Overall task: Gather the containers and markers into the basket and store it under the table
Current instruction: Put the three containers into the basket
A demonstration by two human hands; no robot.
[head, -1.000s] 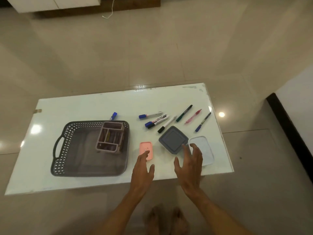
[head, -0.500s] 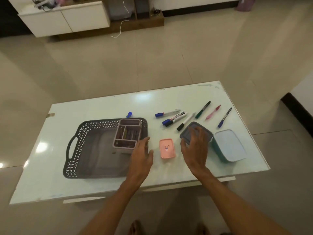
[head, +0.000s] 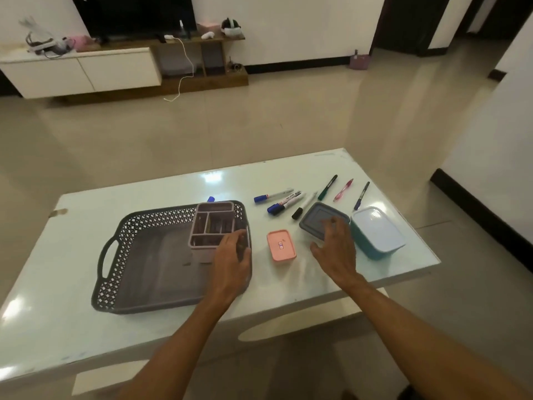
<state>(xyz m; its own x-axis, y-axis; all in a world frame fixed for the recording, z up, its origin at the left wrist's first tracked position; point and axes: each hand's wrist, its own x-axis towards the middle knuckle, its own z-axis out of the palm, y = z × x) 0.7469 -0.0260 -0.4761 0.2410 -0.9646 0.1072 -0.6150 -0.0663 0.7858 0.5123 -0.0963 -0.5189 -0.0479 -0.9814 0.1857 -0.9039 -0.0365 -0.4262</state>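
Note:
A dark grey perforated basket [head: 135, 264] sits on the white table [head: 288, 174], with a mauve divided organiser [head: 213, 223] in its far right corner. My left hand [head: 232, 258] grips the basket's right rim by the organiser. My right hand [head: 336, 246] rests spread on the grey-lidded container [head: 317, 217]. A small pink container [head: 281, 245] lies between my hands. A teal container with a pale lid [head: 376, 232] stands at the right. Several markers [head: 285, 202] lie behind them, and a blue cap [head: 211, 198] peeks out behind the basket.
The table's right edge runs close to the teal container. Beyond the table lies open tiled floor, then a low TV cabinet [head: 80, 70] against the far wall. A white wall with dark skirting [head: 478, 209] stands to the right.
The view tilted up, showing more of the room. My left hand moved left onto the basket's right rim. My right hand reached forward onto the grey-lidded container.

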